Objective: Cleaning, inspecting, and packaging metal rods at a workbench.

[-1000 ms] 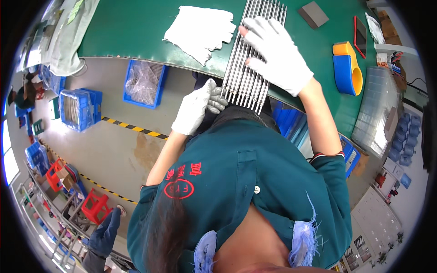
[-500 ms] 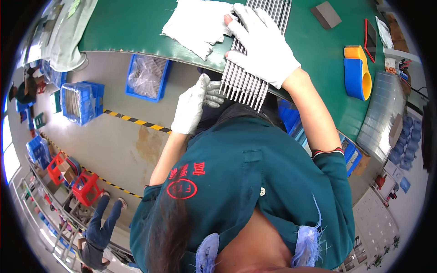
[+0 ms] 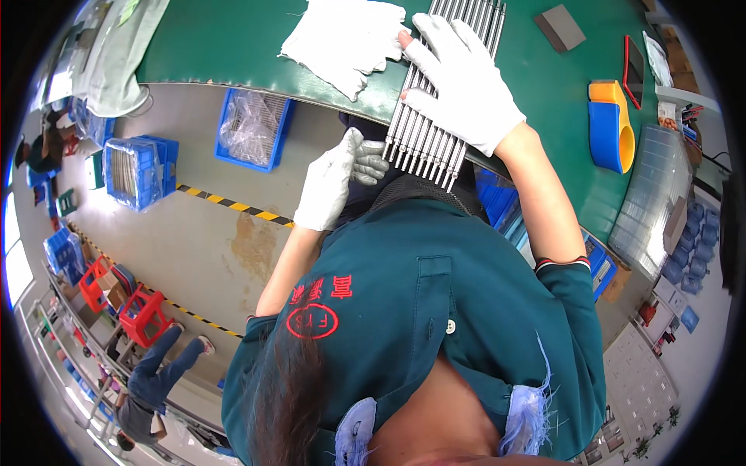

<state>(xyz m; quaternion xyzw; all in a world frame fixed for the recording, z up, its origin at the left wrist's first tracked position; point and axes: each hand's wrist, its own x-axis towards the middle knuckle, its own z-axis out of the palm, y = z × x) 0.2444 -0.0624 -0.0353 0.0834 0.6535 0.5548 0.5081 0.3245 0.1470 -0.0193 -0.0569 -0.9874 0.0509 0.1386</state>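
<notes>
A gloved right hand (image 3: 465, 81) lies flat and open, fingers spread, pressing a row of metal rods (image 3: 435, 116) against the green tabletop (image 3: 233, 39), their near ends overhanging its edge. The gloved left hand (image 3: 336, 179) has its fingers curled against those ends, squaring them; it grips nothing. A white cloth (image 3: 346, 39) lies just beside the rods. The rods look stiff, smooth, heavy together and apt to roll, so they are best held across the whole row. A blue and orange tape dispenser (image 3: 608, 124) sits well apart.
</notes>
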